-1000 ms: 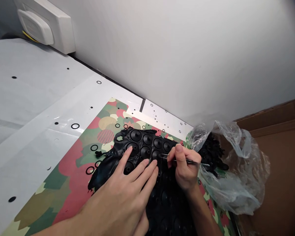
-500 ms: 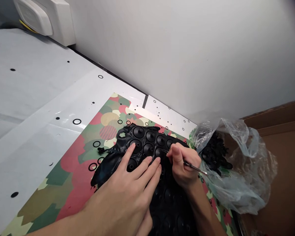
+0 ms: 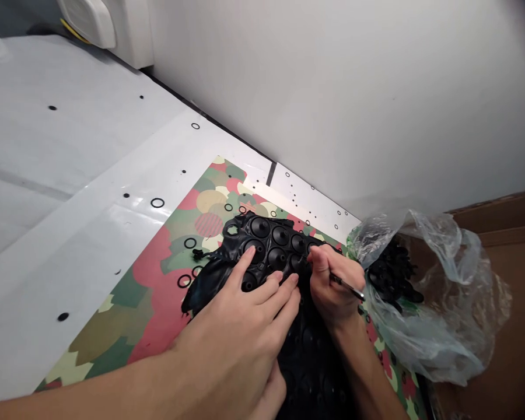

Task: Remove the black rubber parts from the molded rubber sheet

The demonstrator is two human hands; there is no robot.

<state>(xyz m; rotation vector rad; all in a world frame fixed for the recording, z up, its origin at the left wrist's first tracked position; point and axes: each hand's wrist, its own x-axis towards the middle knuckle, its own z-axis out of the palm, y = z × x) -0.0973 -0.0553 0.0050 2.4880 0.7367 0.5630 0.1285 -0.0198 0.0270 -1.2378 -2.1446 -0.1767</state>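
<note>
Apparently working at fine detail on a glossy black rubbery sheet [image 3: 306,326], pressing down with the left hand [image 3: 245,321], laid fairly flat with parted fingers and seemingly gripping nothing, while pinching a slim, dark, metallic-looking tool [image 3: 347,287] in the tightly curled right hand [image 3: 336,283]. Next, probably calls for steady left pressure and careful tool control. Looks wrinkled beneath and between the hands, studded with round, cone-centred cups [image 3: 280,236].

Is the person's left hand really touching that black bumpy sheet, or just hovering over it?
Touching. The head view shows the left hand with its fingers spread, their tips resting on the black bumpy sheet, with no gap visible.
</note>
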